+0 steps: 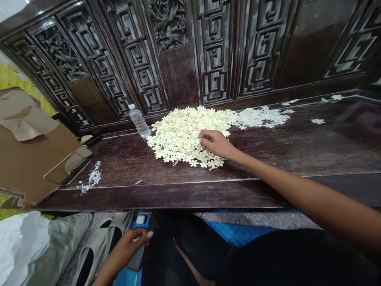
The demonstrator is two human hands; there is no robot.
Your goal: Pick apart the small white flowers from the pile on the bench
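Note:
A broad heap of pale yellow-white, five-petalled flowers (184, 127) lies on the dark wooden bench. Over its right front part is my right hand (218, 143), fingers curled in and thumb against them; what they pinch, if anything, is hidden. My left hand (133, 243) hangs low in front of the bench, near my dark-clothed leg. Its fingers are bent and pressed together, with a small pale spot showing between them that I cannot make out. Whiter flowers (262, 117) spread in a thin layer right of the heap.
A clear plastic bottle (139, 121) stands left of the heap against the carved backrest (178, 75). Further left are a cardboard piece (35, 147), a bent metal wire frame (64, 183) and white slender bits (91, 178). Sandals (95, 250) and a phone (137, 259) lie below.

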